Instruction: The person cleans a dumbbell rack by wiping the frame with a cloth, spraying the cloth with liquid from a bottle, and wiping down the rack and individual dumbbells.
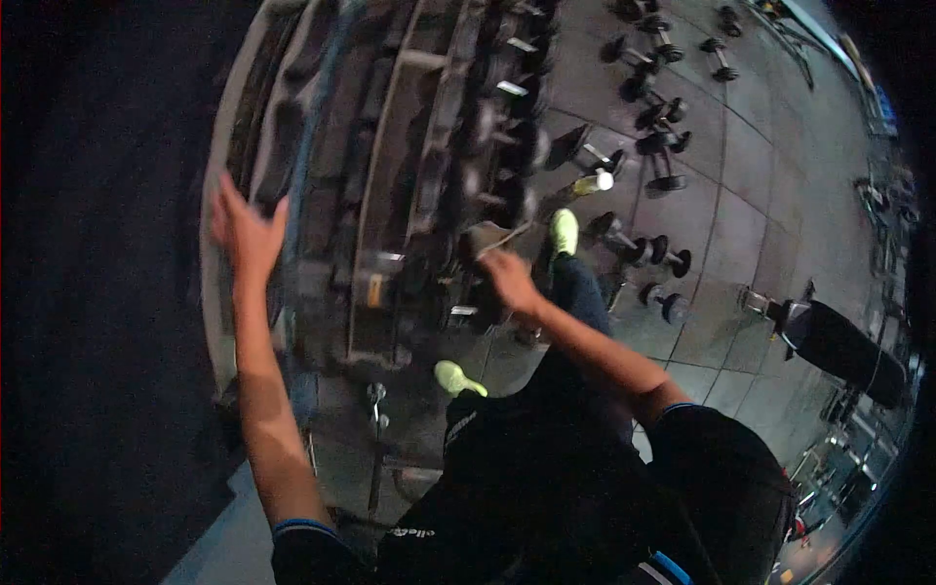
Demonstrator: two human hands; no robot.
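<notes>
My left hand (251, 234) is raised at the left with thumb and fingers spread, holding nothing. It is over or against the pale edge of a long rack; whether it touches cannot be made out. My right hand (511, 278) is closed on a crumpled brownish-grey cloth (487, 237), slightly blurred, in front of the lower rack tier. Dumbbells (478, 127) line that tier beyond the cloth. The tiered dumbbell rack (375, 175) runs up the view between and beyond my hands.
Several dumbbells (666, 302) lie on the tiled floor (726, 234) to the right. A bottle with a white cap (593, 183) stands near my yellow-green shoe (564, 232). A black padded bench (843, 351) is at the far right.
</notes>
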